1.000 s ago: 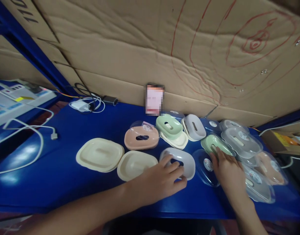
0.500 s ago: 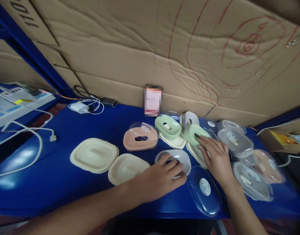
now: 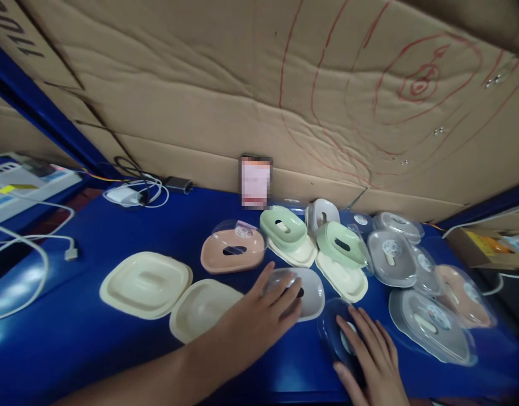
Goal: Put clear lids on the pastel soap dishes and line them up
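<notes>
My left hand [image 3: 265, 307], fingers spread, reaches over the left side of a grey oval soap dish [image 3: 314, 290] with a slot in its middle; whether it touches the dish I cannot tell. A clear plastic lid [image 3: 329, 321] with a round sticker lies near the table's front edge. Over that lid my right hand [image 3: 372, 349] is open, its fingers apart and covering part of the sticker. Two cream trays, one at the far left [image 3: 145, 285] and another [image 3: 200, 307] partly behind my left forearm, lie on the blue table [image 3: 94, 237].
Behind my hands are a peach dish [image 3: 215, 256], a green dish [image 3: 285, 234] and a second green dish [image 3: 333, 234] on cream trays. Several lidded grey dishes [image 3: 395, 270] and a peach one [image 3: 465, 299] crowd the right. A phone-like screen [image 3: 255, 180] leans on the cardboard [image 3: 192, 101].
My right hand has left the green dish and come forward and down to the clear lid. My left hand stays by the grey dish, its fingers more extended. The view has shifted slightly.
</notes>
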Demonstrator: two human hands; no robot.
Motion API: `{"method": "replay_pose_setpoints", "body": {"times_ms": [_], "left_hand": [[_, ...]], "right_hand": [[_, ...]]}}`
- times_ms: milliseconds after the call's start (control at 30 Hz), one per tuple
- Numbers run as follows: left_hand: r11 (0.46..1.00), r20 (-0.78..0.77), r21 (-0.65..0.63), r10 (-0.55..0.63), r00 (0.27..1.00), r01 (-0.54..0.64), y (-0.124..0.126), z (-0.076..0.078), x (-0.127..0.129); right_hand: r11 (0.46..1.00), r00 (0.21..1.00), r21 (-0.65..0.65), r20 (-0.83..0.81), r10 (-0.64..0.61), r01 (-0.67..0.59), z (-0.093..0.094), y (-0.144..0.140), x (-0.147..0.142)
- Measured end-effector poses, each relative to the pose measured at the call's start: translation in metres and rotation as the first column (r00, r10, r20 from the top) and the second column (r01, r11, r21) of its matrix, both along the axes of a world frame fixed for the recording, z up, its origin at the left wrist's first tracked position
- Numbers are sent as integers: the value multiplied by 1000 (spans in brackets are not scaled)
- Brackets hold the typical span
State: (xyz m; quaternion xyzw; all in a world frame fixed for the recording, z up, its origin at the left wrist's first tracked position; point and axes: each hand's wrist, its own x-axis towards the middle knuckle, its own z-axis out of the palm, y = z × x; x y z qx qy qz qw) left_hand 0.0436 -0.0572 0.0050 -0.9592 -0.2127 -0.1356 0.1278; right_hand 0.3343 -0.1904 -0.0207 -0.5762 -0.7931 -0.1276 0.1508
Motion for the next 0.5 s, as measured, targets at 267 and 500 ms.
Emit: {"method": "replay_pose_setpoints", "body": {"times_ms": [267, 500], "left_hand": [[965, 252, -99, 260, 932, -242, -18, -15, -64], [831, 423, 19, 498, 757, -556, -18, -20, -123]], "right_hand": [[966, 973, -124, 9, 231, -229, 10, 52, -21], [980, 978, -24, 59, 198, -197, 16, 89, -29]]}}
